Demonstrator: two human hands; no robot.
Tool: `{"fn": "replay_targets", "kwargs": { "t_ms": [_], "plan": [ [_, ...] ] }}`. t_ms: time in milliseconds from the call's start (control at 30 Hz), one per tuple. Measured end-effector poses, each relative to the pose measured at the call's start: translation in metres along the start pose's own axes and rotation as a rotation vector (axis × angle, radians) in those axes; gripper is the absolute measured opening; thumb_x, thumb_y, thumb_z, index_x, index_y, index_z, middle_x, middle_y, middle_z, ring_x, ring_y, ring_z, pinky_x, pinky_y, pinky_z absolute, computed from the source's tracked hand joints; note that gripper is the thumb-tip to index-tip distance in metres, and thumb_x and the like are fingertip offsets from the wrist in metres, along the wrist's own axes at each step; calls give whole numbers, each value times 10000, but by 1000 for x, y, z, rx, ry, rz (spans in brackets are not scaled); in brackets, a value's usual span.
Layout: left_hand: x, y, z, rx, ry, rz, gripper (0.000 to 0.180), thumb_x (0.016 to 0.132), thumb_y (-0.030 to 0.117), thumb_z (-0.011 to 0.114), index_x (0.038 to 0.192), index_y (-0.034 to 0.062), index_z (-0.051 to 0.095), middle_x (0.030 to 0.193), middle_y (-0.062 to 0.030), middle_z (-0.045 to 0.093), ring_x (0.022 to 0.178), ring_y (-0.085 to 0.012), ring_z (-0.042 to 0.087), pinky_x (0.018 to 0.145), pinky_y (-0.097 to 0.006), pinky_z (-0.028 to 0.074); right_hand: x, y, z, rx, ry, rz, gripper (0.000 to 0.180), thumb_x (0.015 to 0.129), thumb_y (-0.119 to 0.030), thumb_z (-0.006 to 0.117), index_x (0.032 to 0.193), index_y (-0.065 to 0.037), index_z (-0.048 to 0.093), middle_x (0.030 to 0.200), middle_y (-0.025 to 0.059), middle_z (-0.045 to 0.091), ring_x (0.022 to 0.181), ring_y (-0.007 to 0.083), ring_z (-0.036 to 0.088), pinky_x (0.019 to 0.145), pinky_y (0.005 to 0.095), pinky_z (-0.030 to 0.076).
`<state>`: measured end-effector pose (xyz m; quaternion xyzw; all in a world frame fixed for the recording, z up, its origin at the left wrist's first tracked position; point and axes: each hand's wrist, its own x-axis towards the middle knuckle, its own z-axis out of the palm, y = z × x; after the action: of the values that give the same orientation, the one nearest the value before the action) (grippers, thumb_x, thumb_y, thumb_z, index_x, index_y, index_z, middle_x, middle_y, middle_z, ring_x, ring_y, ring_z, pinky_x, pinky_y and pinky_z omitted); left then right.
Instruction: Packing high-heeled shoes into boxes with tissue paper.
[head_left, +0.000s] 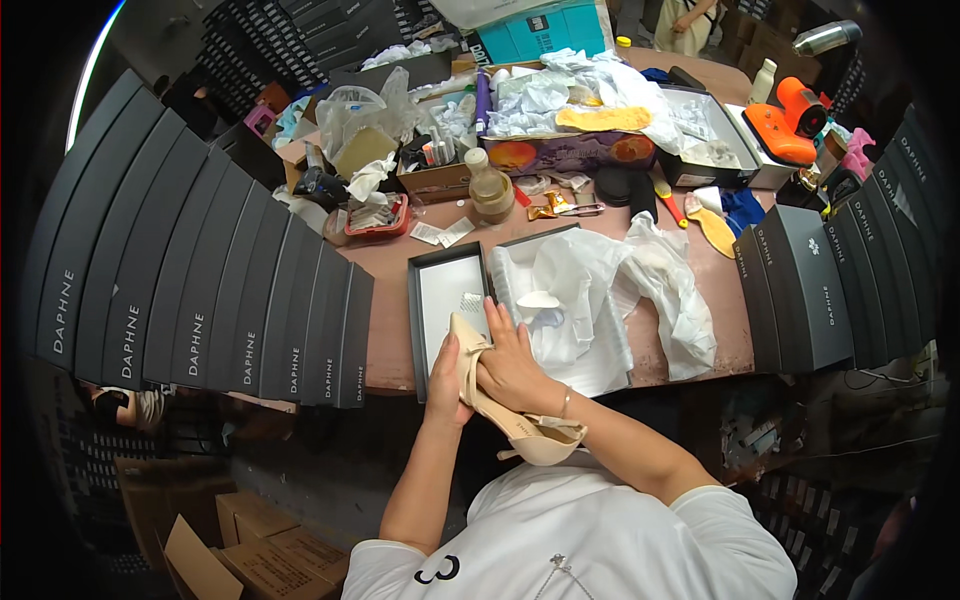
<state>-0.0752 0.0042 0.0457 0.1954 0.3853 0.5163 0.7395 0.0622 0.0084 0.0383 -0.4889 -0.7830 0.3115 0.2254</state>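
A beige high-heeled shoe (547,448) with a pointed toe and an ankle strap is held over the table's front edge, toe pointing away from me. My left hand (446,388) grips its front part from the left side. My right hand (515,368) lies over the opening behind the toe, fingers stretched forward along the shoe and thumb side against it. Beneath the toe is a shallow dark box part (417,300) with a white inside and a small printed slip. Beside it stands an open shoebox (510,262) with crumpled white tissue paper (572,275) spilling out.
Long rows of dark shoeboxes (215,270) flank the left, and more boxes (800,290) the right. Behind sit a paper-filled carton (560,152), a jar with a brush-like top (490,190), a red basket (378,222) and an orange device (785,125). Cardboard cartons (270,550) lie lower left.
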Motion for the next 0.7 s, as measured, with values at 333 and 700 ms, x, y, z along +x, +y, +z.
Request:
{"fn": "replay_targets", "kwargs": {
  "t_ms": [333, 700],
  "plan": [
    [-18, 2, 6, 110, 179, 99, 446, 1016, 283, 404, 1395, 59, 336, 1308, -129, 480, 1218, -242, 496, 1017, -387, 419, 18, -5, 17, -135, -16, -97, 503, 852, -351, 528, 1104, 71, 635, 1492, 272, 243, 1423, 422, 155, 1060, 688, 104],
    [-13, 3, -25, -111, -35, -137, 461, 990, 393, 443, 1261, 22, 489, 1153, -132, 598, 1017, -232, 615, 860, -367, 529, -24, 12, -39, 292, -276, -533, 338, 949, -332, 544, 1136, -75, 660, 1543, 234, 156, 1414, 447, 169, 1114, 515, 237]
  ]
}}
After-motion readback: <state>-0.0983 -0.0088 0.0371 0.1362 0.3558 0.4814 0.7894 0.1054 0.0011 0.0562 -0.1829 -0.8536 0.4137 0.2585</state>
